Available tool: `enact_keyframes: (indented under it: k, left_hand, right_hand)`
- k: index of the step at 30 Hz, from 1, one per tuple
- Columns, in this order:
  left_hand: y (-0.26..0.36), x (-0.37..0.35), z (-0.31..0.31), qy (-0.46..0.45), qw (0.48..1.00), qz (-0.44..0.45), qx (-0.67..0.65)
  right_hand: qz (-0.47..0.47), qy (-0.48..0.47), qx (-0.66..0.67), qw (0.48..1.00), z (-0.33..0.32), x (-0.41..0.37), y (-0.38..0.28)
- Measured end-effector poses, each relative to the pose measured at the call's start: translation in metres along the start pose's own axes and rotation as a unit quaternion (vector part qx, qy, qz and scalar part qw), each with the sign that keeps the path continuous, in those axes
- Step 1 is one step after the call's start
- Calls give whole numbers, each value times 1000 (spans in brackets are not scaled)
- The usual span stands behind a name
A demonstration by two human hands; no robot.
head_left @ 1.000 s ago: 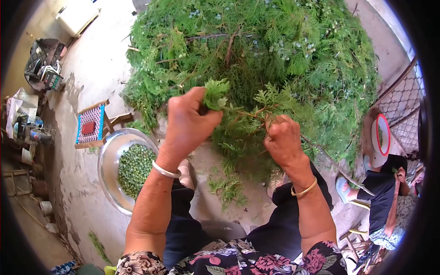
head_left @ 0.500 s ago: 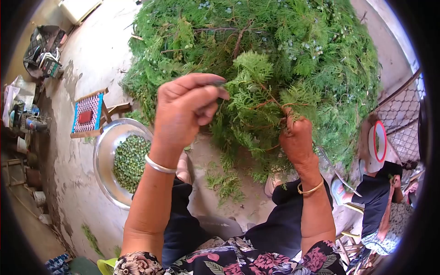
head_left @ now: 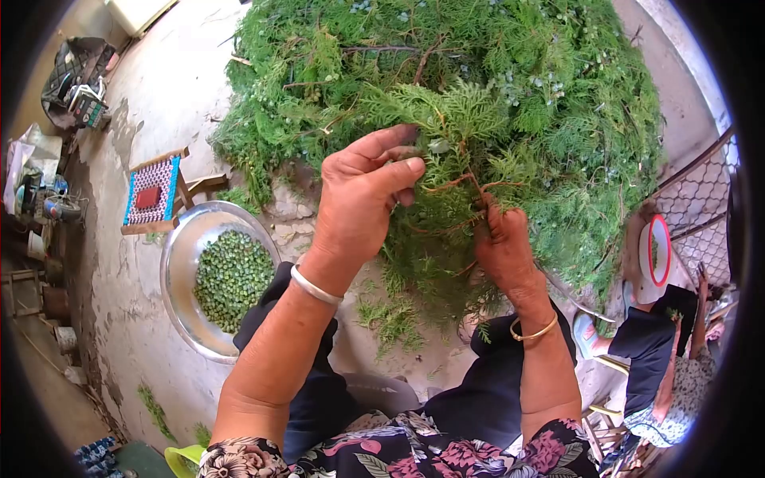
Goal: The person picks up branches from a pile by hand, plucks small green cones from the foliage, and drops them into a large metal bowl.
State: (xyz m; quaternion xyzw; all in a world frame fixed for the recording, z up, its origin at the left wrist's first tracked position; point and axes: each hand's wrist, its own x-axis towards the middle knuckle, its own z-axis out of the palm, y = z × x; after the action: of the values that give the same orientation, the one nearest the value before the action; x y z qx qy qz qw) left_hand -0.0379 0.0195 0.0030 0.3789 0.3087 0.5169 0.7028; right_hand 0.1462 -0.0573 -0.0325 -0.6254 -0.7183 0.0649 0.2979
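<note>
My right hand is closed around the reddish-brown stem of a leafy cypress sprig, holding it up in front of the pile. My left hand is at the sprig's left side, thumb and index finger apart, the other fingers curled. Just beyond those fingertips sits a pale green cone on the sprig. To the left, on the floor, a wide metal basin contains many small green cones. Behind both hands lies a big heap of cypress branches.
A low woven stool with a red object on it stands beyond the basin. At right, another person sits near a red-rimmed white container and a curved blade. Loose sprigs lie between my feet.
My left hand has moved right, toward the sprig, and its thumb and index finger are near a cone. My right hand keeps its grip and has shifted slightly; the sprig has tilted.
</note>
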Motion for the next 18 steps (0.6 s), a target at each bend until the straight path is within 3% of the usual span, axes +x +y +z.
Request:
enact_keyframes:
  k: [1,2,4,5,7,10,14,18]
  left_hand:
    - [2,1,-1,-15,993,-77,-88]
    - [-2,2,-7,-15,993,-78,-89]
    - [-14,4,-19,-15,964,-199,-178]
    - [-15,4,-16,-14,964,-199,-178]
    - [-14,2,-4,2,984,-97,-150]
    - [-8,4,-3,-12,983,-32,-178]
    - [-6,2,1,-17,991,-19,-132]
    - [-3,1,8,-48,980,-55,-183]
  right_hand:
    - [1,0,-1,1000,0,0,-2]
    - [-18,7,-14,1000,0,0,-4]
    - [-37,13,-28,999,2,-1,-3]
    - [-47,13,-24,999,5,-1,1]
    - [-58,15,-20,998,5,-1,1]
    - [-7,-22,3,1000,-1,1,-4]
    - [-8,-36,4,999,0,0,-1]
    - [-30,-11,51,998,1,2,-6]
